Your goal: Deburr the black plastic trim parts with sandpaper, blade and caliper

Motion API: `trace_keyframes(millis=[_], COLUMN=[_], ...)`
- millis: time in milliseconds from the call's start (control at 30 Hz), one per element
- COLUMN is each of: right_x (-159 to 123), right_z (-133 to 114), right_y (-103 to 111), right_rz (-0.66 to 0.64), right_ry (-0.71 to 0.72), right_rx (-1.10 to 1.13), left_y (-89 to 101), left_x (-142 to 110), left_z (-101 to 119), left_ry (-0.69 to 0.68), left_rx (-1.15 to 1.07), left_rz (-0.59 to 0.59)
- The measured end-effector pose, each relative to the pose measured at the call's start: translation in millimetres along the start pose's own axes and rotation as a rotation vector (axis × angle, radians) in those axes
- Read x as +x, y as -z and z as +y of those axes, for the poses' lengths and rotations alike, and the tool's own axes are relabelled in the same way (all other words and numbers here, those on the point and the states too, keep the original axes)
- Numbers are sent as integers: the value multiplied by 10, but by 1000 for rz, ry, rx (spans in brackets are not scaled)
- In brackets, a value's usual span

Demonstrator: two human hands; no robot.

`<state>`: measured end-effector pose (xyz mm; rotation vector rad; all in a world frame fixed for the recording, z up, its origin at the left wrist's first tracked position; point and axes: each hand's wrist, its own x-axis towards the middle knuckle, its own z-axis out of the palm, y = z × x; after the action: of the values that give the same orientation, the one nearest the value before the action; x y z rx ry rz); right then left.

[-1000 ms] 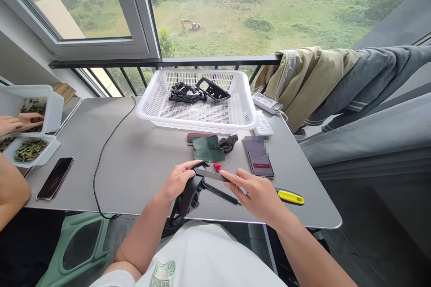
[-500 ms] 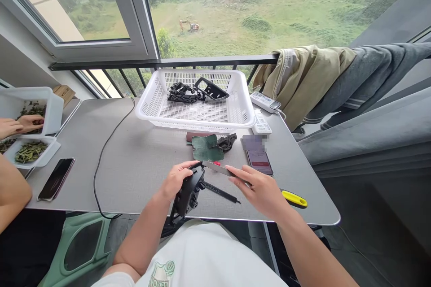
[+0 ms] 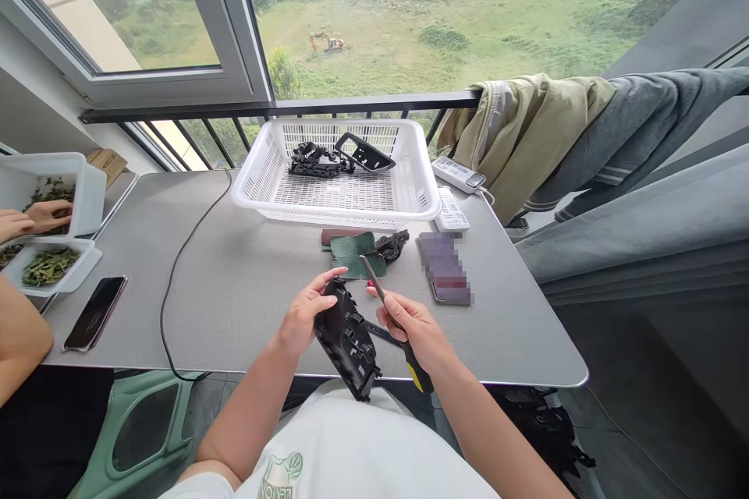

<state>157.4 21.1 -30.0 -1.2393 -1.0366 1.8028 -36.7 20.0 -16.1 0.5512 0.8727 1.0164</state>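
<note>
My left hand [image 3: 304,317] grips a black moulded plastic part [image 3: 349,343] by its upper left edge, thumb on its face. The part hangs tilted over the table's front edge, its clips and slots facing right. My right hand [image 3: 413,323] is closed round a flat metal file [image 3: 374,277] with a yellow and black handle [image 3: 418,376]. The file's tip points up and away, apart from the part. Behind both hands lie a folded green sheet [image 3: 352,249], perhaps sandpaper, and a crumpled black cloth [image 3: 393,246]. A dark strip-like tool [image 3: 383,334] lies partly hidden between my hands.
A white plastic basket [image 3: 336,210] at the back holds black plastic parts. To the right lie a phone [image 3: 448,269] and white power strips [image 3: 459,174]. A cable [image 3: 169,288] crosses the table's left. Another person's hands [image 3: 35,220] reach into a leaf-filled tub at far left.
My right hand has swung the file upright and off the part's top edge, with its handle now lower. The part has turned, so its clipped side shows more.
</note>
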Motion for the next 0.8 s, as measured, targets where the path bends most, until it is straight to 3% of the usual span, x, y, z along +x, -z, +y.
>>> trace_keyframes(millis=[200,433,633,800], right_x=[-9,-30,-60,-179], right_z=[70,65,43,-16], right_y=[-107,-101,-1,75], right_rz=[-68,13,120,181], right_ry=[-27,-14,126,352], right_rx=[40,7,-158,-370], left_y=[-60,-48,-124,-156], left_x=[-31,-42,-59,-122], left_z=[-54,-114,-116,-114], left_ry=[-18,-148,-257,-336], left_rx=[-35,110,226,285], left_rz=[-6,55,119,121])
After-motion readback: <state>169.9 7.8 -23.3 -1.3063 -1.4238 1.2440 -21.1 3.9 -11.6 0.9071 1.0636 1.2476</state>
